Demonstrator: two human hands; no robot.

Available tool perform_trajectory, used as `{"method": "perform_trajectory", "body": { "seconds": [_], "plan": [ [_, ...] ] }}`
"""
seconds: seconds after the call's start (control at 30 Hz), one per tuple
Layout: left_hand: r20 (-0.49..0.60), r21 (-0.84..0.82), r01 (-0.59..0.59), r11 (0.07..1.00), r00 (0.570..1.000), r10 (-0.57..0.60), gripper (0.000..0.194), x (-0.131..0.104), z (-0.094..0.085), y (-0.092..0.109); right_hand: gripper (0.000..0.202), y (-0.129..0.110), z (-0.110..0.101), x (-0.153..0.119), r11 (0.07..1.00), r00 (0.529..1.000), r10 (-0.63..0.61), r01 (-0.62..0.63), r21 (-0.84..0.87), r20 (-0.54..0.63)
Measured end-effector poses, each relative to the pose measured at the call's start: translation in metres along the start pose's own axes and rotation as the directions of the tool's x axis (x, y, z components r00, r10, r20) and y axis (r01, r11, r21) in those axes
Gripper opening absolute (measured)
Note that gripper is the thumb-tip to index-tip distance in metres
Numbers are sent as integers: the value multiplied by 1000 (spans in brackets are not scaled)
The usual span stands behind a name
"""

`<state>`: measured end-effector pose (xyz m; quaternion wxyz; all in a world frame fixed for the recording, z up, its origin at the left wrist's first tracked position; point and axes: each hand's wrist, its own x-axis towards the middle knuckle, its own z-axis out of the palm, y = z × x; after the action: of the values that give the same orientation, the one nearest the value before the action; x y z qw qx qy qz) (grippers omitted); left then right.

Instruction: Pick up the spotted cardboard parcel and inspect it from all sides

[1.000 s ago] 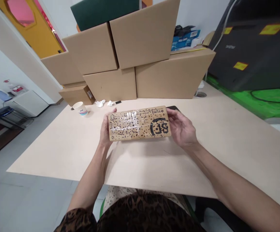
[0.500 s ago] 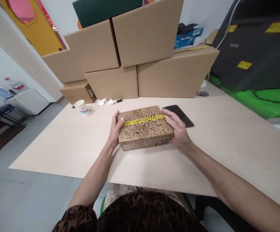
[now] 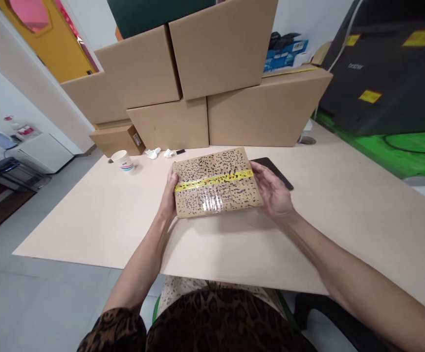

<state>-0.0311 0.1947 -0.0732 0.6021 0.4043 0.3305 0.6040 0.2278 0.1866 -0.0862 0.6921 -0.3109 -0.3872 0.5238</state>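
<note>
Between my two hands is a brown cardboard box (image 3: 217,195) covered in black specks. A yellow strip of tape runs across its face, and a clear shiny patch shows near its lower edge. My left hand (image 3: 168,193) grips the box's left side, thumb at the edge. On the right side, my right hand (image 3: 273,190) holds it with the palm turned partly up and its fingers behind the edge. The box is tilted with its broad face toward me; whether its lower edge touches the table is hard to tell. A flat black tablet-like object (image 3: 276,172) lies partly hidden behind my right hand.
Large cardboard boxes (image 3: 223,54) are stacked along the back of the pale table (image 3: 87,220). A paper cup (image 3: 123,160), crumpled white tissues (image 3: 153,153) and a small black piece (image 3: 180,151) sit at the back left. A tape roll (image 3: 307,141) lies at the back right.
The speckled box has tipped up, its far edge rising so the top face turns toward me and the front side is hidden. My right hand has rolled palm upward.
</note>
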Motion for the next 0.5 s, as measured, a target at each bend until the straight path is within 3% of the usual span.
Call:
{"method": "perform_trajectory", "body": {
  "seconds": [0.07, 0.27, 0.5],
  "plan": [
    [6, -2, -36, 999, 999, 36, 65, -2, 2, 2, 30, 1, 1, -1, 1000, 1000, 1, -1, -9, 5],
    [-27, 48, -287, 957, 957, 289, 69, -5, 2, 12, 33, -1, -2, 1, 1000, 999, -20, 20, -9, 42],
    [-53, 74, -259, 963, 963, 263, 69, -2, -2, 15, 28, 4, -5, 6, 998, 998, 53, -51, -34, 44]
  ]
}}
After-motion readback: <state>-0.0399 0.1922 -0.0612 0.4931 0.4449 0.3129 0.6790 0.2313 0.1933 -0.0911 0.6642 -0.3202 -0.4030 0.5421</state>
